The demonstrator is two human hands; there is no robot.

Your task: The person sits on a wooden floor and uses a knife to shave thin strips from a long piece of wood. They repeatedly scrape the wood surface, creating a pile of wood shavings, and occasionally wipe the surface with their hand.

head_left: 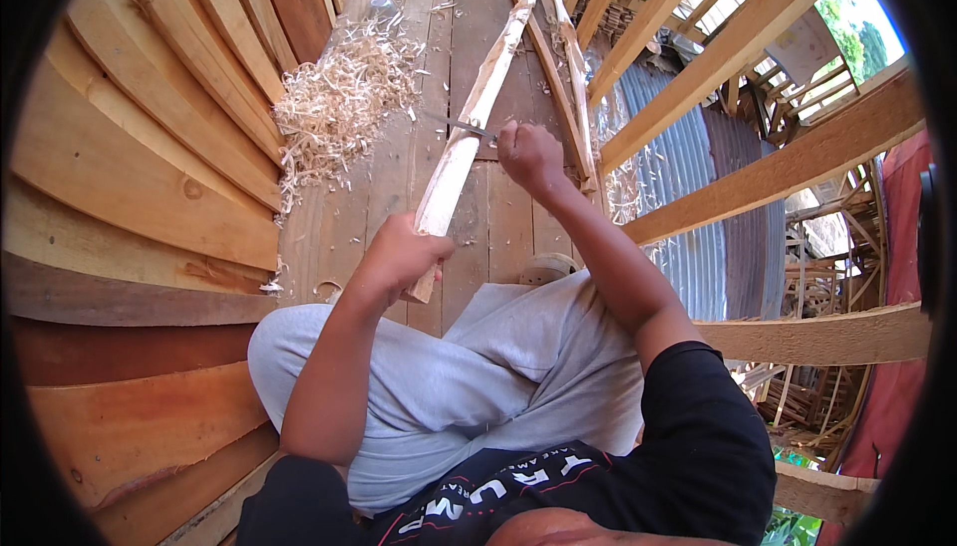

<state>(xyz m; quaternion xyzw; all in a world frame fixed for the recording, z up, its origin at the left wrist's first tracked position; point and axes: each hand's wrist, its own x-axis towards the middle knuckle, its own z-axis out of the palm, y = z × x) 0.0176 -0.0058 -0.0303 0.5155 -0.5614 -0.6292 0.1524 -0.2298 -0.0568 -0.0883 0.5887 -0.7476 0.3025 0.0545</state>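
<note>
A long, pale wooden pole (pixel 451 175), stripped of bark and slightly crooked, slants away from me over the plank floor. My left hand (pixel 397 259) is wrapped round it close to its near end, which pokes out below the fist. In my closed right hand (pixel 531 157) is a knife, its handle mostly hidden by the fingers. The thin knife blade (pixel 473 129) lies across the pole about midway, with its tip pointing left beyond the wood. The pole's far end reaches a second pale pole (pixel 575 57) on the right.
Curly wood shavings (pixel 344 97) are heaped at the left, against upright planks (pixel 150 172). A narrow brown strip of wood (pixel 553 57) lies beside the second pole. Along the right runs a slatted wooden railing (pixel 698 77), with corrugated metal sheeting (pixel 668 177) beyond it. My folded legs occupy the near floor.
</note>
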